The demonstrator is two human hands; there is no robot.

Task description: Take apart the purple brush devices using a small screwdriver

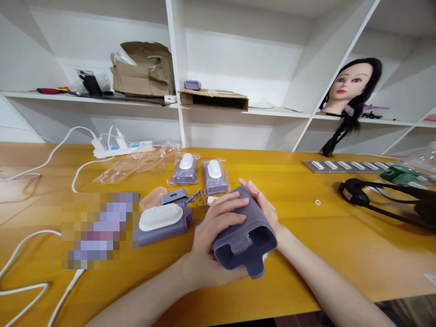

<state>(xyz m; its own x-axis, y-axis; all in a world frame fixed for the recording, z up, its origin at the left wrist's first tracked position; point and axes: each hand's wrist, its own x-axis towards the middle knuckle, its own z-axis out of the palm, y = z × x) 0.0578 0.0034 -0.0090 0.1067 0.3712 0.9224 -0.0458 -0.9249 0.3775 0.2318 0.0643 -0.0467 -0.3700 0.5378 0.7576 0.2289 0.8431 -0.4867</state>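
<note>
My left hand is wrapped round a hollow purple-grey plastic case, held tilted above the table. The case's open end faces me and has a small tab at its lower rim. My right hand presses against the far right side of the same case, its thumb and fingertips partly hidden behind it. To the left lies a similar purple case with a white bristled pad. Behind that rests a peach-coloured piece. A small white part and a thin wire coil show just beyond my left hand.
Two bagged purple units with white tops sit further back. A power strip and white cables are left. A black headset-like frame, metal strip and plastic bottle are right. Shelves rise behind.
</note>
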